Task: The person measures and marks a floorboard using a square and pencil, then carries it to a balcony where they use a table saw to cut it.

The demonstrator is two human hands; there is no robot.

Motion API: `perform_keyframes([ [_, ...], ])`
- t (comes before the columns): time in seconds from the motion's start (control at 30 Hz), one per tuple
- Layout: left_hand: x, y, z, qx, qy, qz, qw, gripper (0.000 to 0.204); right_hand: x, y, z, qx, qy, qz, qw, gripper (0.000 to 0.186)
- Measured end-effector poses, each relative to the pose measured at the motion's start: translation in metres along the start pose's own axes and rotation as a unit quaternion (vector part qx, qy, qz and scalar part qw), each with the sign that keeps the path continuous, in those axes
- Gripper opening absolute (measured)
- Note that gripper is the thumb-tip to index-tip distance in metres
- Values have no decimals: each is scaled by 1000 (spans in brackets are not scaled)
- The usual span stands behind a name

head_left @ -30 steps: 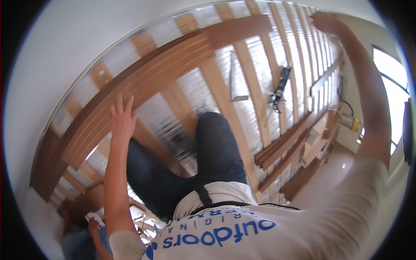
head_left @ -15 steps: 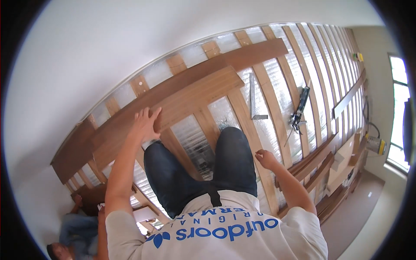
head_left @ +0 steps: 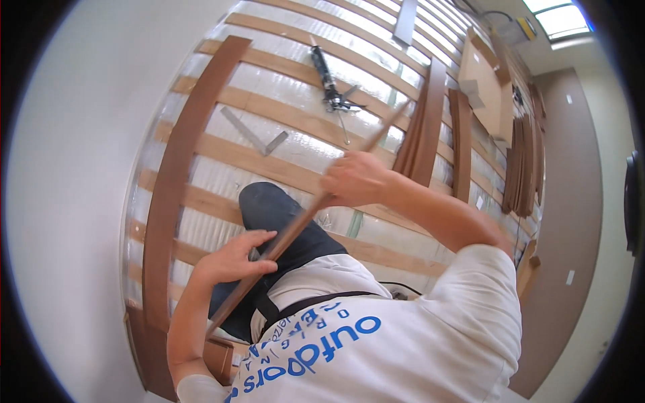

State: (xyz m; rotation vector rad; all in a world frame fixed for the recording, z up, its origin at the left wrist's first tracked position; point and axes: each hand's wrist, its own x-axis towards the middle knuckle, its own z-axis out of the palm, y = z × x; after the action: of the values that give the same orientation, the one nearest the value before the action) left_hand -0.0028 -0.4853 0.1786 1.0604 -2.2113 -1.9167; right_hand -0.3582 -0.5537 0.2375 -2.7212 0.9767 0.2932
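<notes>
A brown wooden floorboard (head_left: 301,225), turned on its edge, runs slantwise over my lap and the battens. My right hand (head_left: 356,178) is closed around its upper part. Beside its lower part is my left hand (head_left: 235,258), fingers stretched and thumb apart; the thumb tip meets the board, or nearly does. Another brown board (head_left: 176,161) lies flat across the battens along the white wall, to the left of my knees. Motion blurs the raised board somewhat.
Wooden battens (head_left: 269,124) over silvery foil cover the floor. Ahead lie a metal square (head_left: 245,127) and a caulking gun (head_left: 327,80). Stacked boards (head_left: 424,127) and an opened cardboard box (head_left: 485,87) are to the right. A corded yellow-grey device (head_left: 525,28) stands by the window.
The upper of two overlapping boards has been lifted off and turned on edge. My right hand now grips it; my left hand has come back towards my lap. My view has swung right.
</notes>
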Motion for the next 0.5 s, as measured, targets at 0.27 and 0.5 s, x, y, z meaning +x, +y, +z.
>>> perform_keyframes([
  [0.27, -33, 33, -18, -21, 451, -84, 888, 48, -329, 28, 158, 279, -34, 555, 783, 57],
  [0.5, -142, -148, 74, -120, 482, -292, 817, 50, -367, 83, 359, 304, 225, 732, 567, 85],
])
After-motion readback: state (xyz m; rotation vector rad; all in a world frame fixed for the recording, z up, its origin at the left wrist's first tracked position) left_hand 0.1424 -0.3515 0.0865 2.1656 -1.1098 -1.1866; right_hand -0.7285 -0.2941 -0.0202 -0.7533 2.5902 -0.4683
